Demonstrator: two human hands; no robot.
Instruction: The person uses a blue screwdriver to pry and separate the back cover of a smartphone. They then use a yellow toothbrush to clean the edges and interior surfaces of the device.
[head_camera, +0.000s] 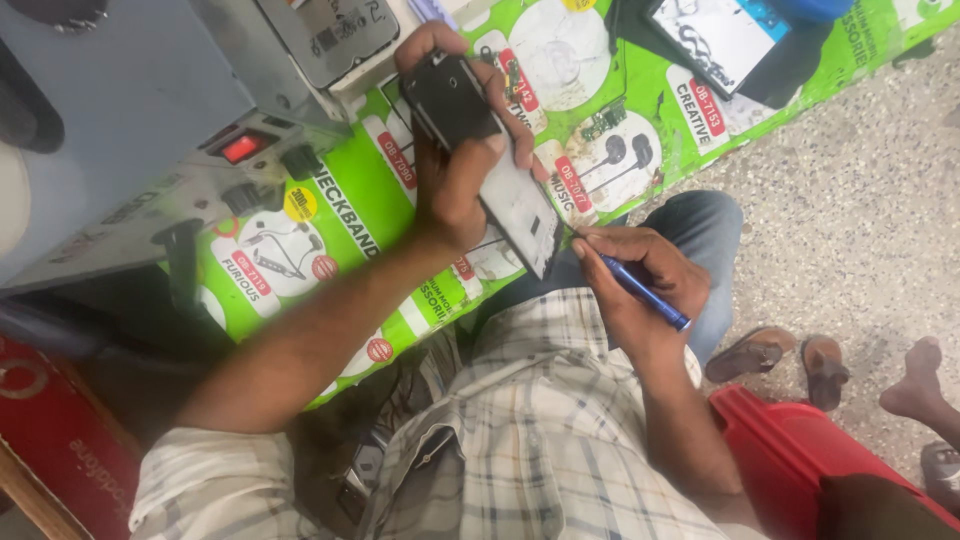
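My left hand (455, 165) grips an opened phone (490, 160), tilted, its dark back near my fingers and its pale inner frame pointing down toward my lap. My right hand (635, 285) holds a thin blue-handled tool (645, 292). The tool's metal tip touches the phone's lower edge. Both hands hover over the front edge of a workbench covered with a green printed mat (350, 210). A small green circuit board (605, 118) lies on the mat just beyond the phone.
A grey box with a lit red switch (240, 148) stands at the left. Another phone (715, 35) lies at the top right of the mat. A red stool (790, 450), sandals (790, 355) and another person's bare foot (915, 385) are on the speckled floor.
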